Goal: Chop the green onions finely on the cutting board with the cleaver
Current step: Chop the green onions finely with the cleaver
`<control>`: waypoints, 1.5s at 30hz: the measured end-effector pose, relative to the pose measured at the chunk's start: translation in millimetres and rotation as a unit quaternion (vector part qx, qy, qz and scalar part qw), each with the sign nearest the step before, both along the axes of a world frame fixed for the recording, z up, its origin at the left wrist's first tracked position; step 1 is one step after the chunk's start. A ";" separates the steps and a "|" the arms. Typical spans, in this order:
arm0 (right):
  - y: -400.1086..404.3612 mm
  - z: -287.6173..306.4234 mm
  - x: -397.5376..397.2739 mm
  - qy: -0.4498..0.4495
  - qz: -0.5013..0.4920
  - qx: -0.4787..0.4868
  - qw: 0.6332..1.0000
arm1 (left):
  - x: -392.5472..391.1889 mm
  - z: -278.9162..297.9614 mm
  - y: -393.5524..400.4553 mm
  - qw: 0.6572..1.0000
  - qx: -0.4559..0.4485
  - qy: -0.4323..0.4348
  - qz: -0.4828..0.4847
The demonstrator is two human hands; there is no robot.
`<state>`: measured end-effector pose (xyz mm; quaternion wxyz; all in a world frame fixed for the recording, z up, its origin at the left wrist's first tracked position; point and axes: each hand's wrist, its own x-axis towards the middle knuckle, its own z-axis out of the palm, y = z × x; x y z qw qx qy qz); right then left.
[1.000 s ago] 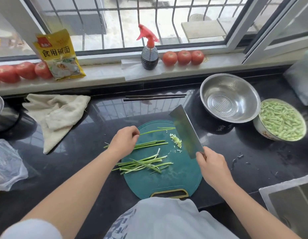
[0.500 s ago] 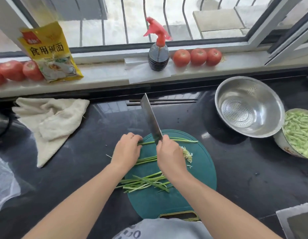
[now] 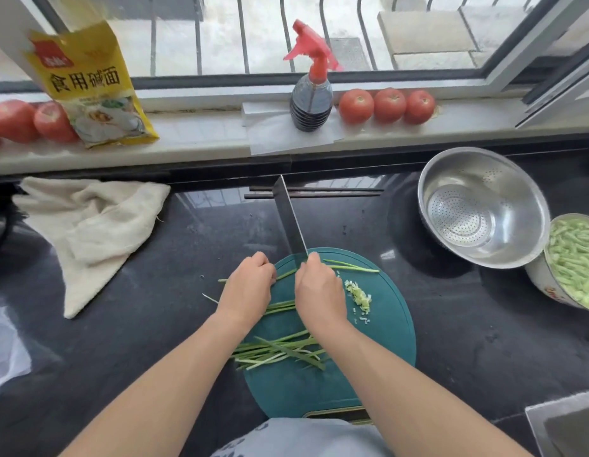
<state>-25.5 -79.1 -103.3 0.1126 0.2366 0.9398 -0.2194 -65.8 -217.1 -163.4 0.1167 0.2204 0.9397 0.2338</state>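
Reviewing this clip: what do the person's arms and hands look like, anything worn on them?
Both forearms are bare up to the frame's lower edge: no sleeves in view. The left hand and right hand are bare too, with no gloves, and no rings, watch or bracelet visible. A light grey garment with darker print shows at the bottom edge, between the arms.

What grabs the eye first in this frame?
The cleaver, held by the right hand, stands edge-down at the far end of the teal cutting board, beside the left hand pinning green onions. Behind, a red-topped spray bottle and three tomatoes line the windowsill.
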 end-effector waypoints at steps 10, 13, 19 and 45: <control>7.7 12.5 0.9 -0.013 -0.015 -0.060 0.998 | 21.2 34.8 -19.6 0.994 -0.050 -0.044 0.083; 26.7 32.4 11.7 0.019 -0.045 -0.140 0.989 | 25.8 52.8 -17.1 0.988 0.004 -0.048 0.146; 114.5 61.6 68.7 0.075 -0.144 -0.167 0.973 | 8.8 59.7 55.5 0.999 0.034 0.006 -0.032; 176.0 54.0 107.8 0.039 -0.171 -0.163 0.971 | -19.9 61.3 115.0 0.993 0.008 -0.109 -0.046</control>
